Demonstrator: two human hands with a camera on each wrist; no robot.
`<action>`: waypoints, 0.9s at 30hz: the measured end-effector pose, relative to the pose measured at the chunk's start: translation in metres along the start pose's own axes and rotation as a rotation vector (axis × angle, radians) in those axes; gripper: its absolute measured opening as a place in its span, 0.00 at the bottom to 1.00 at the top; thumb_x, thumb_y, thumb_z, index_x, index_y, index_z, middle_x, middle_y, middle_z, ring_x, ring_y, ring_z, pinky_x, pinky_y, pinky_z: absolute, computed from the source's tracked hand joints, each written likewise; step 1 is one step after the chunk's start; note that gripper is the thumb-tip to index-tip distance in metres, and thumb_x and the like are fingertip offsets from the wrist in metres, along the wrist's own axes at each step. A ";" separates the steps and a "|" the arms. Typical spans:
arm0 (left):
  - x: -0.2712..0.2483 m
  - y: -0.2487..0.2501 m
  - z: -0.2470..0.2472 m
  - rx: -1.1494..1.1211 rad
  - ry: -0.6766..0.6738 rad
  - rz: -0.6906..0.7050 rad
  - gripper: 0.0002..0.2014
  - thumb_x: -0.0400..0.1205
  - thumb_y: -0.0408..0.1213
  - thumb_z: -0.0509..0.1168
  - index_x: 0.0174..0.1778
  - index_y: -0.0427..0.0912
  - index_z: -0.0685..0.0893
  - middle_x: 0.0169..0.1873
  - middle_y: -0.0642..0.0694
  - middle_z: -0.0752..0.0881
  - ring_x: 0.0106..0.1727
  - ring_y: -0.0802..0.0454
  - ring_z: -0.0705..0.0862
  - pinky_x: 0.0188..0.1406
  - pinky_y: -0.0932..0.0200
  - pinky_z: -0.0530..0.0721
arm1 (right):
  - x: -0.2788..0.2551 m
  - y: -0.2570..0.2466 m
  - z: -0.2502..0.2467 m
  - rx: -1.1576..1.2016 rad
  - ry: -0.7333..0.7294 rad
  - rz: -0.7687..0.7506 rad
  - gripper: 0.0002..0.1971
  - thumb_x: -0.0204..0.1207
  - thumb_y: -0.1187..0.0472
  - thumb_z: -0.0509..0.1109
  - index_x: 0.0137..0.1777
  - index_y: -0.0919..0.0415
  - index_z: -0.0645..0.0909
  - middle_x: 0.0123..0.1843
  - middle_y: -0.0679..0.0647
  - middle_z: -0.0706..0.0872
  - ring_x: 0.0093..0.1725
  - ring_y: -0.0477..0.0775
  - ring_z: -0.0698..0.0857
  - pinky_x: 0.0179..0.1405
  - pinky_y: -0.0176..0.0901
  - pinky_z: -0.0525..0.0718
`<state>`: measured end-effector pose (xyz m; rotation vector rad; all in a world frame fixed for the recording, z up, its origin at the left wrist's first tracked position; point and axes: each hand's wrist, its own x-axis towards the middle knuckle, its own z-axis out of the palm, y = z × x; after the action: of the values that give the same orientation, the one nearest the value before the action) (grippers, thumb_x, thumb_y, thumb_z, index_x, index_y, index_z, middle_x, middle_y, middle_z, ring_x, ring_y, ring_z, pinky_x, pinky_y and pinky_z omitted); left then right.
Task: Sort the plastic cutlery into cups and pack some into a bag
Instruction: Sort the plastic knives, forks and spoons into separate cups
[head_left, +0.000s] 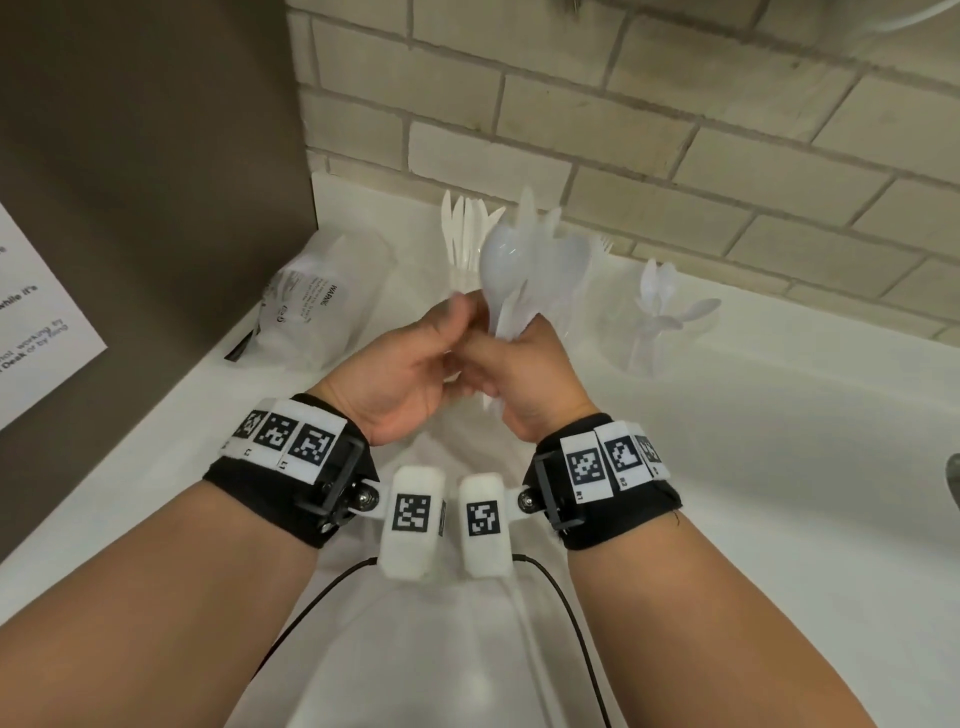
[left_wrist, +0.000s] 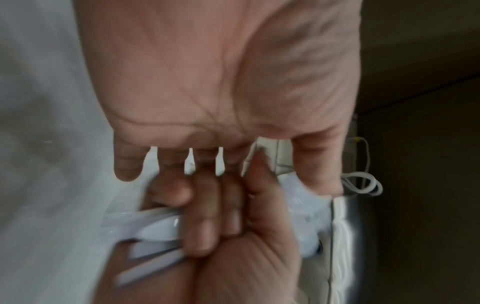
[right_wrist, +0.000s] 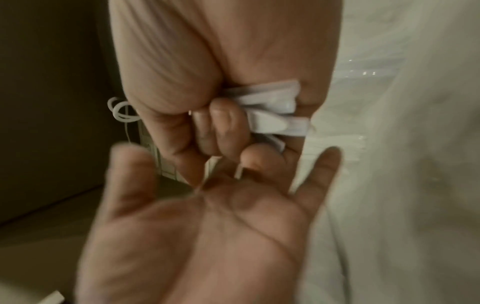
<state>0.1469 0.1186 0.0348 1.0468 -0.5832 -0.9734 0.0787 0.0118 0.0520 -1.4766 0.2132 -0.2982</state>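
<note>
We wear black wrist straps (head_left: 291, 499) with white square-coded tags (head_left: 587, 465), white padded camera pods (head_left: 413, 519) on screws, and thin black cables (head_left: 566, 597)

"WARNING" on the plastic bag (head_left: 311, 306)

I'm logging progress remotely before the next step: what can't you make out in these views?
- How many pieces are in the cutlery bundle that the right hand grips: overlapping in head view, blurred in both wrist views.
- Left hand fingertips: motion-blurred in head view, so contact with the bundle is unclear.
- Plastic bag contents: crumpled film hides them.
- Cup holding spoons: transparent, its rim barely shows.
</note>
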 end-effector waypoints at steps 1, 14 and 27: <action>-0.001 0.003 0.005 0.065 0.014 0.018 0.31 0.76 0.53 0.67 0.73 0.41 0.74 0.60 0.45 0.85 0.54 0.50 0.82 0.47 0.59 0.79 | -0.002 0.006 0.001 -0.093 -0.042 0.033 0.14 0.71 0.80 0.67 0.33 0.61 0.74 0.18 0.43 0.75 0.15 0.41 0.71 0.20 0.36 0.71; 0.003 0.008 0.017 0.297 0.380 0.185 0.14 0.85 0.41 0.61 0.37 0.45 0.89 0.44 0.43 0.92 0.49 0.47 0.89 0.57 0.48 0.85 | -0.008 0.013 0.000 -0.481 -0.039 0.125 0.11 0.63 0.61 0.80 0.38 0.52 0.80 0.35 0.45 0.86 0.38 0.46 0.85 0.39 0.36 0.82; 0.002 -0.012 -0.003 0.573 0.228 0.161 0.03 0.86 0.43 0.60 0.49 0.49 0.75 0.25 0.54 0.73 0.25 0.54 0.71 0.27 0.56 0.75 | 0.012 -0.027 -0.008 -0.427 0.273 -0.206 0.05 0.73 0.55 0.77 0.48 0.47 0.87 0.56 0.53 0.86 0.46 0.50 0.83 0.49 0.36 0.82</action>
<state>0.1451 0.1161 0.0223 1.5673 -0.7638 -0.5392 0.0858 -0.0015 0.0790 -1.8831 0.3614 -0.6533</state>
